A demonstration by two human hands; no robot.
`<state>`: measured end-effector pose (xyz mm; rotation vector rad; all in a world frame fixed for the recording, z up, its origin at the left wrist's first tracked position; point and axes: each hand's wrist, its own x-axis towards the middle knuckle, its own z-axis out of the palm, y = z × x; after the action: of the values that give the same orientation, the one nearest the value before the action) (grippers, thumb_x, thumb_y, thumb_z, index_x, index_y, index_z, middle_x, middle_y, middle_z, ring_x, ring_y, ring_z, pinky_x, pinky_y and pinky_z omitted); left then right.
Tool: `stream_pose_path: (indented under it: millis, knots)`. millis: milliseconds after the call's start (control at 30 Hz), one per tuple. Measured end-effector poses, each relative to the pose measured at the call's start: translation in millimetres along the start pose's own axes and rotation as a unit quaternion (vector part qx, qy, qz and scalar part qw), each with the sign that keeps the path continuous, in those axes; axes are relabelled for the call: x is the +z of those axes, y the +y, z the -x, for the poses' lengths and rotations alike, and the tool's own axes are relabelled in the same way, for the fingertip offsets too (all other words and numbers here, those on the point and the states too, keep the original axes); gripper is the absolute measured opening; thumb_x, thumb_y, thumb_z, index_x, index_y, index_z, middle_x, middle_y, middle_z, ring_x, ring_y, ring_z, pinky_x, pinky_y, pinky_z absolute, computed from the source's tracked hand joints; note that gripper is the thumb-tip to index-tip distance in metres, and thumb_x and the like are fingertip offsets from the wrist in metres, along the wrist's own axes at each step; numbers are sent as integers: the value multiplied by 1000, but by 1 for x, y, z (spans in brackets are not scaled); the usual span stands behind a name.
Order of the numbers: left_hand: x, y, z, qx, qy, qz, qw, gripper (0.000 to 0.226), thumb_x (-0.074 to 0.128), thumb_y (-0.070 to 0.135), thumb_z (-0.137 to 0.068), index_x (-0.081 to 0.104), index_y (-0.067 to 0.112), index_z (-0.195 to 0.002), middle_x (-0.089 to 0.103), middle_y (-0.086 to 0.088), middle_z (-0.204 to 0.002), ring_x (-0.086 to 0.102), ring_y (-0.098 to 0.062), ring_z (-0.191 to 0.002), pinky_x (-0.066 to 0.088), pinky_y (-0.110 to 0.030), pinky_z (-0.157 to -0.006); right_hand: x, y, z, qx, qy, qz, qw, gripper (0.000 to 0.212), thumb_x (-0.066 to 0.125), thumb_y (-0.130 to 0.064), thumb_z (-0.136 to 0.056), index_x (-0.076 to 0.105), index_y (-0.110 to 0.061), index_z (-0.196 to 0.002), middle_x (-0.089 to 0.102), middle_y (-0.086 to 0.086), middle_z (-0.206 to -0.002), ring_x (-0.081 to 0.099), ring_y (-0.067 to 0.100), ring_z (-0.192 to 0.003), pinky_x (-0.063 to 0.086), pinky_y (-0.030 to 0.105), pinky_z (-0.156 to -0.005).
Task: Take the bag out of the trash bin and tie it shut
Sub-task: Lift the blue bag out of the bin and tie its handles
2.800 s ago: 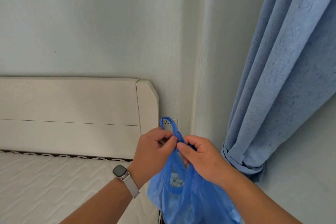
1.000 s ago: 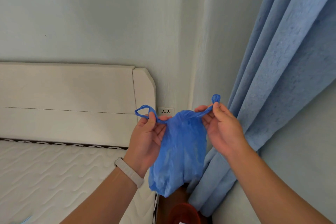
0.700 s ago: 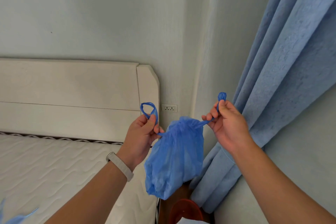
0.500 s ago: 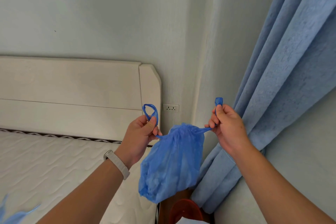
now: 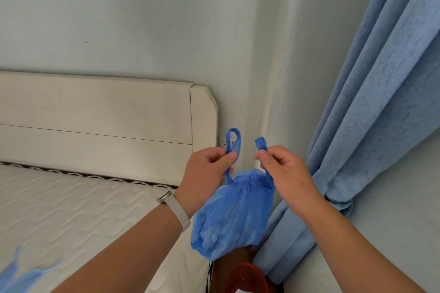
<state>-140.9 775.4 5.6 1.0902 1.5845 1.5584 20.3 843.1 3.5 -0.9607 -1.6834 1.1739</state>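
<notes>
A: Over by the bed, furthest left, a scrap of loose blue plastic point(image 5: 21, 276) lies on the white quilted mattress point(image 5: 71, 209), out of play. Next along, the left hand point(image 5: 204, 173) pinches one twisted handle loop point(image 5: 233, 143) of the thin blue plastic trash bag point(image 5: 234, 216) between thumb and forefinger.

B: And the bag itself?

A: Hanging in the air between both hands, clear of the round red trash bin point(image 5: 246, 278) below it. Its mouth is gathered, so I'd judge one crossing of the knot is in.

B: The other side?

A: The right hand point(image 5: 285, 171) pinches the second handle stub point(image 5: 261, 144), thumb against forefinger, just beside the blue fabric curtain point(image 5: 369, 126).

B: What might spoil it?

A: Both handles look slack. If either pinch slips, that single crossing could loosen and the mouth reopen. The film is thin, too; a hard pull might stretch or snap a handle. The short right stub leaves little to wrap for a second crossing.
</notes>
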Motion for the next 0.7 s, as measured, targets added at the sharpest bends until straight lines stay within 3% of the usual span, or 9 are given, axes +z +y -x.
stream_pose_path:
  millis: [67,167,333,500,633,700]
  knots:
    - [5,1,3,15,2,-25,1000,18,69,24,-84,72,8,-77,61,-9,-66,53,-14,-61,47,-31,-63,6,-7,5,-26,-20,41,999,16,62,-20,-90,71,-13,-78,52,-7,-65,45,3,-57,38,14,-58]
    - [12,5,9,18,-6,-19,1000,12,66,20,-87,74,12,-82,59,-7,-68,49,-12,-62,42,-25,-60,12,-11,11,-21,-53,10,998,17,63,-16,-90,66,-12,-74,42,-13,-50,36,4,-50,34,16,-50]
    - [15,12,12,11,-32,32,999,13,61,10,-88,71,2,-83,61,-8,-67,54,-16,-66,46,-30,-65,15,-18,13,13,-80,-41,996,7,65,-11,-88,66,-14,-82,57,1,-56,51,13,-52,46,27,-53]
    - [15,14,19,-15,-16,93,995,10,60,2,-86,69,1,-85,62,0,-62,55,-8,-56,45,-22,-57,16,-20,14,46,-102,-94,989,8,60,-2,-90,57,-9,-89,67,2,-59,59,16,-53,50,26,-54]
    - [11,12,23,-19,-44,81,996,14,58,4,-87,71,3,-90,62,-15,-74,55,-19,-67,48,-31,-66,16,-17,14,50,-88,-87,991,23,62,-3,-88,55,-20,-103,71,7,-67,64,20,-59,54,32,-60]
    - [8,11,25,-29,-74,81,994,18,56,7,-89,74,9,-93,65,-19,-82,58,-24,-75,50,-34,-74,16,-17,14,47,-87,-83,992,24,63,-3,-87,62,-23,-100,70,11,-68,65,23,-62,54,36,-62]
